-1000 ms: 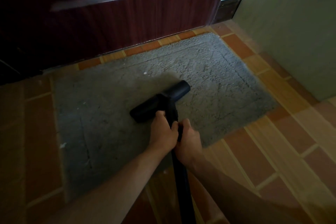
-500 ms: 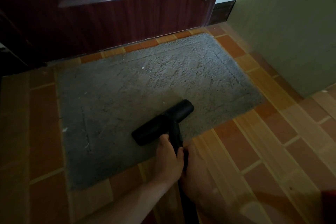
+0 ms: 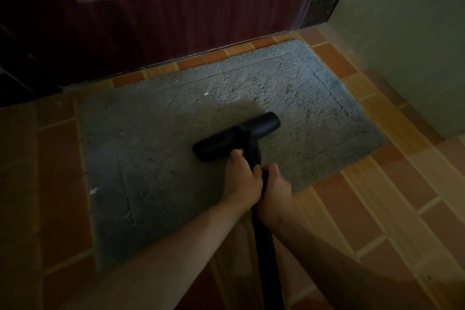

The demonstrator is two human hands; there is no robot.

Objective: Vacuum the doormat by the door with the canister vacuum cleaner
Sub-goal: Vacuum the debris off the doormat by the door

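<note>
Both hands are wrapped around the black wand (image 3: 263, 246) just behind the floor nozzle (image 3: 236, 136): the left hand (image 3: 240, 181) grip is closed on it nearest the nozzle, the right hand (image 3: 275, 195) grip closed just behind. The nozzle sits flat near the middle of the grey doormat (image 3: 156, 138). The wand looks stiff and light; the soft mat may bunch or slide on the tiled floor (image 3: 377, 209). The door (image 3: 151, 33) lies just beyond the mat, a wall (image 3: 407, 45) just to its right, and open tile on its left and near sides.
</note>
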